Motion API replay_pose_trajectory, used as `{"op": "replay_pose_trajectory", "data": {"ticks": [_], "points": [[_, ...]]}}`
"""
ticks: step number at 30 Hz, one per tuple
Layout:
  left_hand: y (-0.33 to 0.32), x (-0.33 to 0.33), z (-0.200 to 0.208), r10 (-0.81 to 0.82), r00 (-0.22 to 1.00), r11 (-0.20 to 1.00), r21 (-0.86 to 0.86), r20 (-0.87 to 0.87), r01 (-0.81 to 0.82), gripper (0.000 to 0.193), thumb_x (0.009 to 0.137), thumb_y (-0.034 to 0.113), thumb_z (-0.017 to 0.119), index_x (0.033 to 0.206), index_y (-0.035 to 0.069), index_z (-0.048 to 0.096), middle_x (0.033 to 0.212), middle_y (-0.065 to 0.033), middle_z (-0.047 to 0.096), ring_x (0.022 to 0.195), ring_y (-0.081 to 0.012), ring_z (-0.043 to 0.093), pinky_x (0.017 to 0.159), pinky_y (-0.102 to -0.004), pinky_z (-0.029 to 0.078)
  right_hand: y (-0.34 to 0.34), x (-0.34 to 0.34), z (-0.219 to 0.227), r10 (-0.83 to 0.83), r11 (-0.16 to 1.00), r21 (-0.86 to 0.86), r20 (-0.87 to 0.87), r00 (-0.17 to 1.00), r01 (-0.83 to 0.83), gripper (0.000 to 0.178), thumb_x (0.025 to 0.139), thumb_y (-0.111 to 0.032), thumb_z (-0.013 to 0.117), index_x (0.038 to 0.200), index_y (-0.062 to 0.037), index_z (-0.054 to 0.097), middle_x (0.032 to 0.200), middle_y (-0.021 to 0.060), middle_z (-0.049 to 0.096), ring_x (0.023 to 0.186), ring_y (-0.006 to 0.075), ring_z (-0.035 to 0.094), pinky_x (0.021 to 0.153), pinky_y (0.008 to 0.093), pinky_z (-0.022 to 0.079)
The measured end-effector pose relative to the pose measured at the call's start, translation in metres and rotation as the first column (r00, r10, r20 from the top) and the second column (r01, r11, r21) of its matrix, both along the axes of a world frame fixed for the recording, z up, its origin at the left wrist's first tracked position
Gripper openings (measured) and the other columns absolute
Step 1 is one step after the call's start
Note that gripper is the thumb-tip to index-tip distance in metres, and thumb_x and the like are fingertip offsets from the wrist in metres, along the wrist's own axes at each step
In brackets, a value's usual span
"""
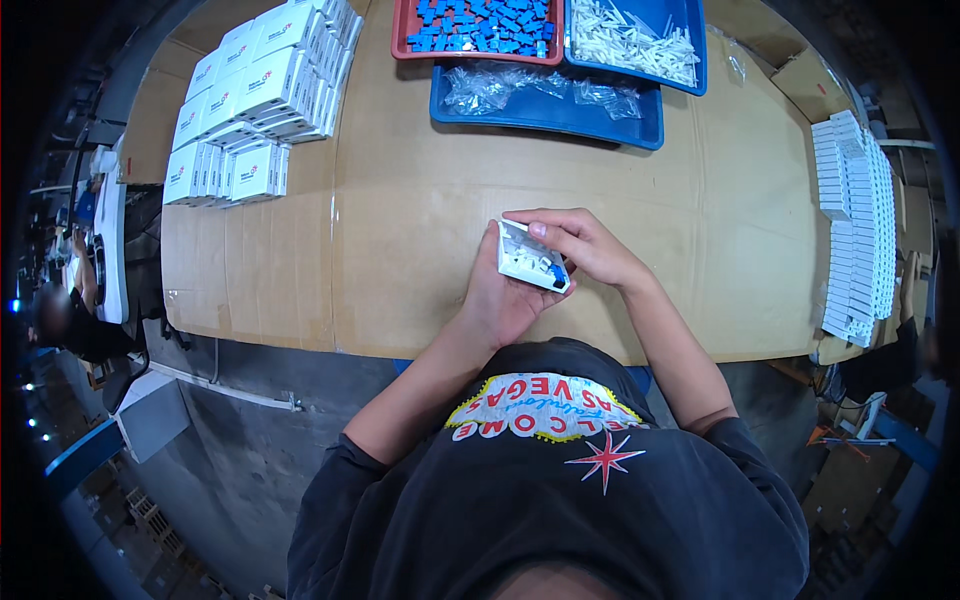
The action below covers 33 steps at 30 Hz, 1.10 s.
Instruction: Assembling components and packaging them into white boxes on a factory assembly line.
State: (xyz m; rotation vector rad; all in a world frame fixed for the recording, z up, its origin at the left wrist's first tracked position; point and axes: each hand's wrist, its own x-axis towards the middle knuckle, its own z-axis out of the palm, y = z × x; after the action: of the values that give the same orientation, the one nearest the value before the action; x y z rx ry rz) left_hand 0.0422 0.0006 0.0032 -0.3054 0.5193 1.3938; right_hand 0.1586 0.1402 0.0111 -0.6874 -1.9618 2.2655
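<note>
A small shallow white box (517,265) is held above the near part of the table, tilted. Several small white parts and one blue piece (557,272) show in it; whether a clear lid covers them I cannot tell. My left hand (490,297) supports the box from below and along its left side, palm up. From the right, my right hand (597,248) reaches over the box's far right edge, its fingers lying along the top. Part of the box's right side is hidden under these fingers.
Stacked white boxes (245,85) stand at the back left, and rows of white pieces (850,225) line the right edge. Beyond my hands are a red tray (476,56) of blue pieces, a blue tray (700,60) of white sticks, and another blue tray (520,128) holding clear bags.
</note>
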Motion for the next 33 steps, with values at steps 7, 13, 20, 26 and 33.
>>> {"op": "replay_pose_trajectory", "data": {"ticks": [7, 13, 20, 26, 33], "points": [[0.002, -0.006, -0.007, -0.032, 0.998, 0.996, 0.081, 0.055, 0.027, 0.061, 0.111, 0.063, 0.028, 0.142, 0.018, 0.056, 0.132, -0.0075, 0.066, 0.117, -0.0262, 0.067, 0.094, -0.0495, 0.058, -0.002, 0.001, -0.005, -0.051, 0.999, 0.012, -0.036, 0.998, 0.052, 0.042, 0.111, -0.033, 0.058, 0.140, -0.0048, 0.069, 0.122, 0.0094, 0.075, 0.110, 0.0136, 0.065, 0.098, 0.0309, 0.052], [0.003, -0.006, -0.014, -0.052, 0.999, 0.999, 0.001, 0.012, 0.052, 0.063, 0.111, 0.064, 0.027, 0.142, 0.016, 0.055, 0.133, -0.0100, 0.066, 0.117, -0.0273, 0.068, 0.095, -0.0500, 0.060, -0.002, -0.001, -0.012, -0.032, 0.994, 0.107, -0.045, 0.998, 0.037, 0.042, 0.111, -0.033, 0.059, 0.137, -0.0020, 0.070, 0.121, 0.0121, 0.075, 0.108, 0.0134, 0.065, 0.096, 0.0301, 0.053], [0.003, -0.007, -0.027, -0.113, 0.993, 0.993, -0.020, 0.026, 0.113, 0.063, 0.112, 0.062, 0.029, 0.142, 0.013, 0.055, 0.132, -0.0111, 0.067, 0.117, -0.0284, 0.069, 0.097, -0.0499, 0.060, 0.000, -0.001, -0.018, 0.022, 0.986, 0.164, 0.021, 1.000, -0.025, 0.042, 0.110, -0.035, 0.060, 0.133, -0.0024, 0.072, 0.113, 0.0124, 0.078, 0.098, 0.0119, 0.067, 0.090, 0.0297, 0.055], [0.004, -0.008, -0.028, -0.080, 0.996, 0.996, -0.041, 0.032, 0.082, 0.064, 0.112, 0.062, 0.029, 0.142, 0.012, 0.056, 0.133, -0.0118, 0.067, 0.118, -0.0298, 0.068, 0.099, -0.0515, 0.059, -0.003, -0.002, -0.016, -0.017, 0.996, 0.092, 0.096, 0.995, 0.008, 0.043, 0.110, -0.037, 0.061, 0.133, -0.0039, 0.072, 0.111, 0.0123, 0.079, 0.097, 0.0117, 0.069, 0.089, 0.0300, 0.056], [0.005, -0.015, -0.029, -0.056, 0.996, 0.995, 0.083, 0.073, 0.049, 0.074, 0.110, 0.067, 0.018, 0.146, 0.012, 0.052, 0.142, -0.0146, 0.061, 0.128, -0.0345, 0.062, 0.111, -0.0595, 0.048, -0.008, 0.004, -0.005, 0.041, 0.986, 0.165, -0.003, 0.999, -0.040, 0.047, 0.108, -0.030, 0.062, 0.149, -0.0063, 0.060, 0.141, 0.0145, 0.067, 0.126, 0.0197, 0.064, 0.107, 0.0338, 0.049]]}}
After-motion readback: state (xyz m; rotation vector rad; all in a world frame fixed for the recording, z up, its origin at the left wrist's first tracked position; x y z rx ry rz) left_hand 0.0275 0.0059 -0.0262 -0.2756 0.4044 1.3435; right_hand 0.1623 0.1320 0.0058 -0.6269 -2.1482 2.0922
